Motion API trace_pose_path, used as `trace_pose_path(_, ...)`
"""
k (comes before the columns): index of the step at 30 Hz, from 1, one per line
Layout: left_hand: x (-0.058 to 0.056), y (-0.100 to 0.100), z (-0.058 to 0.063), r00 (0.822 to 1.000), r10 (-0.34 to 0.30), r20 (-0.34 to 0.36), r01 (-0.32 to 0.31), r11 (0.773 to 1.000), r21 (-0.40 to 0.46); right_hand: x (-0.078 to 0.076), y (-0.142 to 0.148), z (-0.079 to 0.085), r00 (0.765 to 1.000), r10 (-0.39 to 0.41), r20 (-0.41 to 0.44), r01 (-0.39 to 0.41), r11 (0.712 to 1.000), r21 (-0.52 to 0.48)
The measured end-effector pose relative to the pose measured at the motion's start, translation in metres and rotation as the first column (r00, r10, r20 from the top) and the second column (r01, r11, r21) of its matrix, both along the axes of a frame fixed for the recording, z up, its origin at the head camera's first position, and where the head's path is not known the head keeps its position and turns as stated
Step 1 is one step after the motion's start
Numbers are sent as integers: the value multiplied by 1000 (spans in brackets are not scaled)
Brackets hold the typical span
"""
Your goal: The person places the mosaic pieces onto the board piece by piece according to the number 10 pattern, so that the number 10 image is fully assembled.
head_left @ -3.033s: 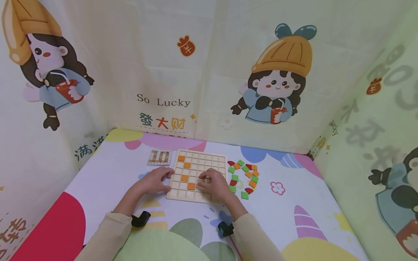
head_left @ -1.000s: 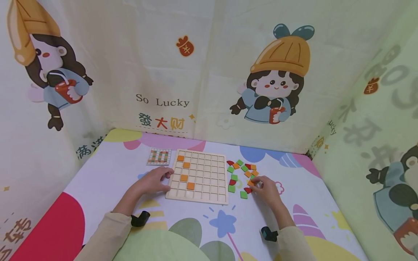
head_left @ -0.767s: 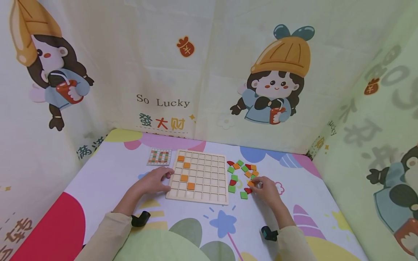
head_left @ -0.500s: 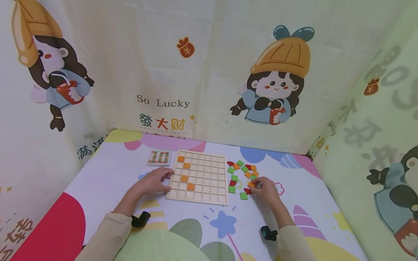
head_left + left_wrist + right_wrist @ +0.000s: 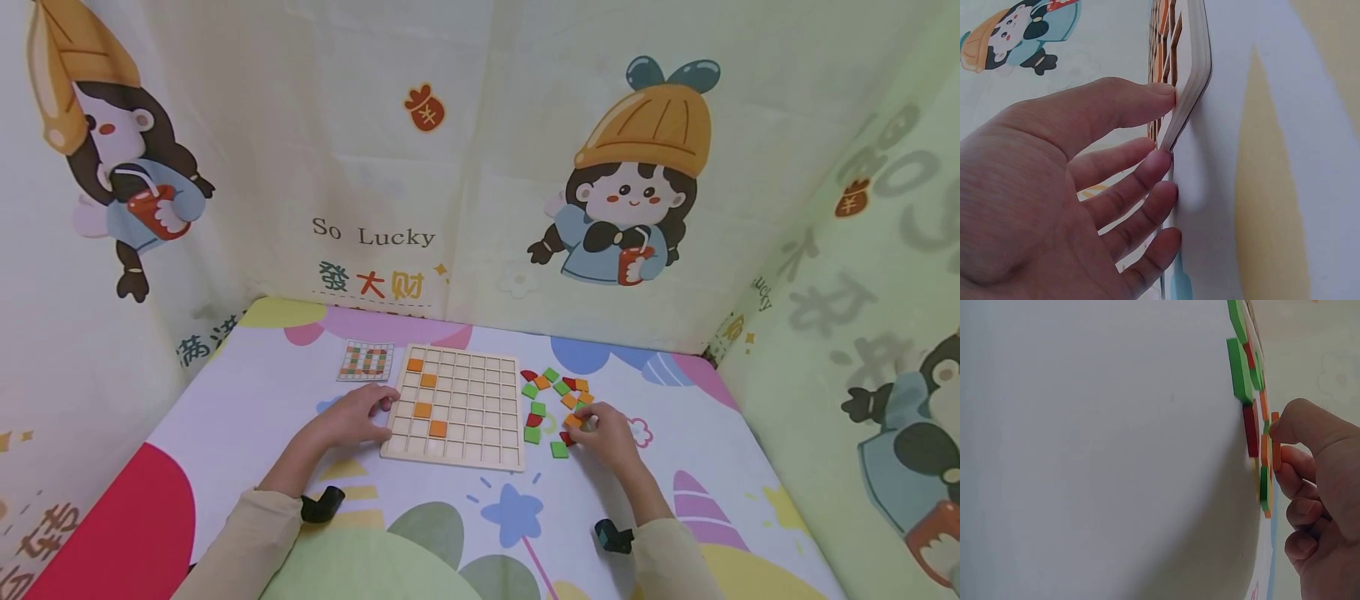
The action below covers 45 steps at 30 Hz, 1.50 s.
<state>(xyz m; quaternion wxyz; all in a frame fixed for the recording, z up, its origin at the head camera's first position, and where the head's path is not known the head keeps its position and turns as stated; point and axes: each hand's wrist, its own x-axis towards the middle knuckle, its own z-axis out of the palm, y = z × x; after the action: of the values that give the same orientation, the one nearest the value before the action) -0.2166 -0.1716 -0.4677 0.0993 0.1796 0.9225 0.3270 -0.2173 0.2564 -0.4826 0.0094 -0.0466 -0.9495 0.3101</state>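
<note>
A light wooden grid board lies flat, with several orange square tiles set in its left columns. My left hand rests at the board's left edge, thumb and fingertips touching the rim with the fingers loosely bent. In the left wrist view, the thumb lies against the board's edge. To the right of the board, my right hand pinches an orange square tile between thumb and index finger. That tile appears raised off the table in the right wrist view.
Loose green tiles, red rounded pieces and other orange tiles lie scattered between board and right hand. A small patterned card lies beyond the left hand. Printed cloth walls enclose the table's back and sides.
My right hand has moved from over the board to the loose pieces on the right. It now holds up an orange tile, shifted slightly leftward. The left hand stays at the board.
</note>
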Motion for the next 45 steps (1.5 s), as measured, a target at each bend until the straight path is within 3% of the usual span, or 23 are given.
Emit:
trace_pose_path(23,2,0,2,1000,-4,-1,4,1000,7,-4,-65,2,980,168,-103,-167,986,23)
trace_pose_path(36,1,-1,1,1000,-4,0,4,1000,2,-6,-101,7,959,267,-93,-270,962,-26)
trace_pose_path(45,0,-2,1,1000,7,0,-7,1000,-6,-8,-126,5,937,332,-105,-335,942,-8)
